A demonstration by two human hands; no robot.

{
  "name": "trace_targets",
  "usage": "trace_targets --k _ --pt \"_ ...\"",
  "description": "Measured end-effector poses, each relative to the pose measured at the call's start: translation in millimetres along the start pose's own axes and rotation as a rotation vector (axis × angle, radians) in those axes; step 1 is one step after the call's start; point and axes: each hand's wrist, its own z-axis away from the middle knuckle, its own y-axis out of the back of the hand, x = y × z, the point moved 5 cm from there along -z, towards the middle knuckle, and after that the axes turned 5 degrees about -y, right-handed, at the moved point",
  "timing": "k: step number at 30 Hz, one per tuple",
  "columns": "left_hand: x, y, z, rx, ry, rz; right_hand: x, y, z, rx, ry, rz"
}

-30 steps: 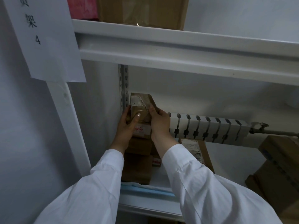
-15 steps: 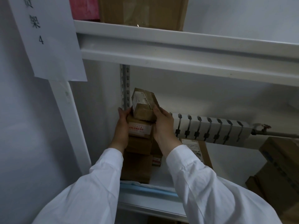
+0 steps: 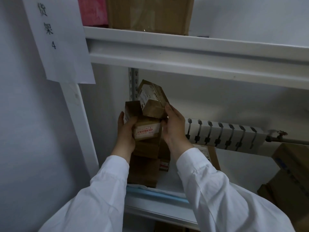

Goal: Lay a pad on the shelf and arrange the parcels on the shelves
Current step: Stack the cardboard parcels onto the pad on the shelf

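Here the shelf (image 3: 158, 208) has bare white room to the right of my stack of parcels (image 3: 145, 168), which stands at its left end on the blue-edged pad (image 3: 155, 192). My right hand (image 3: 173, 126) grips a tilted parcel (image 3: 153, 99) atop it; my left hand (image 3: 126, 131) clasps a smaller box (image 3: 133, 109) at the stack's left side.

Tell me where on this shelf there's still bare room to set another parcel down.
The bare white patch of the shelf lies between the flat box beside the right hand and the big cartons at the right. The left corner is crowded: a tall stack, both hands around its top.
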Motion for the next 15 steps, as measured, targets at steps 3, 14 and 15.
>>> trace_targets --k 3,14,15 --pt "-5.0 3.0 4.2 0.051 0.114 0.176 -1.8 0.1 1.1 -0.018 0.008 0.000" --pt "-17.2 17.8 32.2 0.233 0.259 0.217 6.7 2.3 3.5 -0.056 -0.043 0.041" --pt "-18.2 17.9 37.0 0.248 0.250 0.240 7.5 4.7 2.6 -0.042 -0.054 0.026"
